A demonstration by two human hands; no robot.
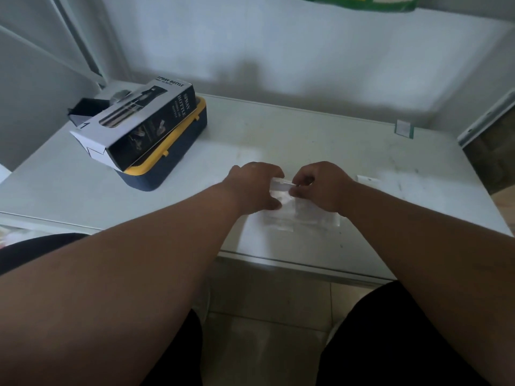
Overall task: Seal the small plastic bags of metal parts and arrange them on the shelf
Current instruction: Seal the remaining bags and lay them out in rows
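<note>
Head view | left hand [255,188] + right hand [320,188] both pinching top strip of clear plastic bag [281,211] | bag flat on white shelf [306,135], between hands, seal running left-right | both hands equally near | contents blurred

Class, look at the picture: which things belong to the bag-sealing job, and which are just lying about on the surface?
Part of the job:
- clear plastic bag, its top strip pinched by both hands
- left hand
- right hand
- more clear bags lying under the hands

Just lying about:
- spray bottle box
- blue and yellow case under that box
- small white card standing at the back
</note>
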